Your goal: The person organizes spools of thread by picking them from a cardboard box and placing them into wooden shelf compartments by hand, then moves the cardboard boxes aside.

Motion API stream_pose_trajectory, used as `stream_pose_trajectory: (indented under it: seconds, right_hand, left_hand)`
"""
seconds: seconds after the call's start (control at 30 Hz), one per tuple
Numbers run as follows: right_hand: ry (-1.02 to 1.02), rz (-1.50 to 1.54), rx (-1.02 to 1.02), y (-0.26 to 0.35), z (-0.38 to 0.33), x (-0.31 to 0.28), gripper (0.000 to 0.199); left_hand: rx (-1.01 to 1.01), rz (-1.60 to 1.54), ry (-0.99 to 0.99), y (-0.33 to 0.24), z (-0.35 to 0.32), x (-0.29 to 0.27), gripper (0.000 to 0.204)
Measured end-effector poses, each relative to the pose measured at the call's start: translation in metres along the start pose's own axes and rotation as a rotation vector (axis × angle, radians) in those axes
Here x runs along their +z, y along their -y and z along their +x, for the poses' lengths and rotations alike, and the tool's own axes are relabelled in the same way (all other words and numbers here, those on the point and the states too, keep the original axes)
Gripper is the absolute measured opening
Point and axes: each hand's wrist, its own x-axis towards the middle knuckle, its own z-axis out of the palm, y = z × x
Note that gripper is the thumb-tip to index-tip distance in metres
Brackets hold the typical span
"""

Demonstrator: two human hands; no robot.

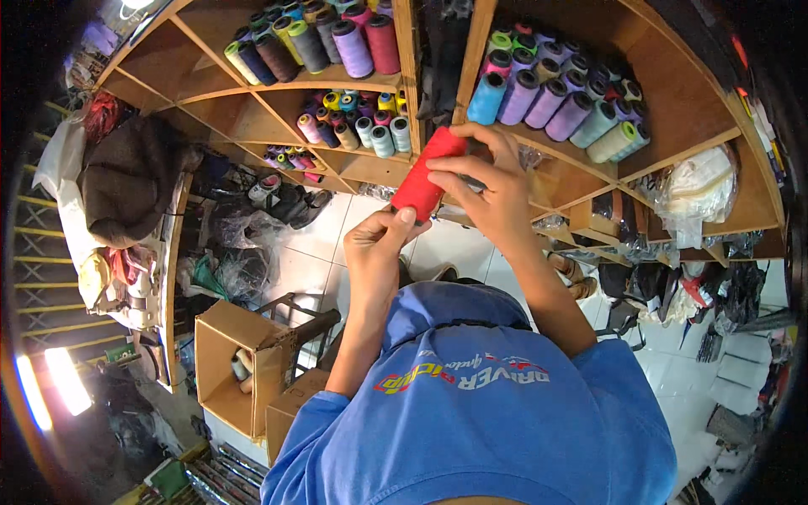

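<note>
A red spool of thread is held tilted in front of the shelves, between my two hands. My left hand grips its lower end, the thumb laid on the thread. At the upper end, the fingers of my right hand are bent around the spool, fingertips touching its side. Behind it stands a wooden shelf unit. Purple spools of thread and other colours are grouped in its right compartment, close to my right hand. More thread spools fill the compartments at the left.
An open cardboard box with a few spools inside sits low at the left. Plastic-wrapped goods lie on the right shelf. A dark brown cloth hangs at far left. Bags and loose items lie on the white tiled floor.
</note>
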Motion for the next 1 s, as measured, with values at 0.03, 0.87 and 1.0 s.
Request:
stream_pose_trajectory:
  seconds: [0.03, 0.87, 1.0]
  right_hand:
    - [-0.041, 0.009, -0.005, -0.001, -0.001, 0.002, 0.01]
    - [0.114, 0.122, 0.021, 0.003, -0.022, -0.007, 0.013]
    - [0.236, 0.43, 0.28, -0.025, -0.041, -0.009, 0.016]
  left_hand:
    - [-0.012, -0.009, -0.009, 0.001, 0.0, 0.0, 0.02]
    - [-0.101, -0.185, -0.018, 0.0, 0.002, 0.004, 0.022]
    - [-0.108, -0.192, -0.055, 0.0, 0.005, -0.003, 0.022]
